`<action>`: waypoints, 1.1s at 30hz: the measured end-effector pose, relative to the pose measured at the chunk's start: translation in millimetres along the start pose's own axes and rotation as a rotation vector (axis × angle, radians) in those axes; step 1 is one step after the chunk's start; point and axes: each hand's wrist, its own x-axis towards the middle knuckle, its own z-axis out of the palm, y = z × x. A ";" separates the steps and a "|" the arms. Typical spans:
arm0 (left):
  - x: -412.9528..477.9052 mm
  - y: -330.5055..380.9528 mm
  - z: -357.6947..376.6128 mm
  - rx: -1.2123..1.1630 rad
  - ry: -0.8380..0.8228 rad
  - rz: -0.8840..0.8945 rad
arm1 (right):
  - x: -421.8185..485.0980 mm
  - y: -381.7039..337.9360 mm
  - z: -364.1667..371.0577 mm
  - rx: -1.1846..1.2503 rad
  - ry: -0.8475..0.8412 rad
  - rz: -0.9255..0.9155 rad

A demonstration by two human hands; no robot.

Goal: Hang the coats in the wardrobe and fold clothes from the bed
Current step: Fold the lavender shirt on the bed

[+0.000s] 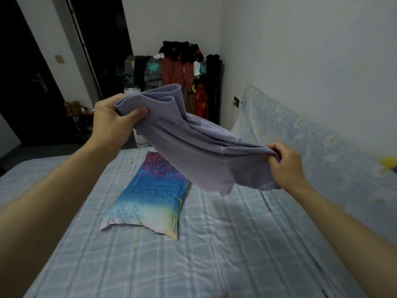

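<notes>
A lavender garment (193, 147) hangs in the air above the bed (236, 244), stretched between both hands. My left hand (111, 123) grips its bunched upper end, thumb on top of the cloth. My right hand (285, 162) pinches the lower end at the right, fingers curled into the fabric. The garment sags in folds between them, its hem hanging loose over the plaid sheet.
A colourful pillow (150, 194) lies on the bed under the garment. A pale netted cover (311, 136) drapes along the right wall. At the far end stand a rack of hanging clothes (182, 65) and stacked bedding. Dark doors (28, 72) are at the left.
</notes>
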 end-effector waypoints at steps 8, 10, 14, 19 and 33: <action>-148.5 3.4 -16.1 0.056 -0.135 -0.157 | -130.2 -4.4 -36.3 -0.007 -0.212 0.061; -192.9 -1.8 -18.6 0.035 -0.173 -0.236 | -175.1 -1.4 -42.7 -0.017 -0.250 0.075; -282.4 -19.3 -25.1 0.047 -0.288 -0.334 | -274.2 3.2 -60.0 -0.070 -0.370 0.144; -401.6 -35.5 -40.7 0.012 -0.432 -0.444 | -406.8 -6.2 -85.4 -0.097 -0.495 0.236; -596.1 -28.3 -73.8 0.176 -0.873 -0.424 | -598.4 -26.2 -116.9 -0.158 -0.567 0.257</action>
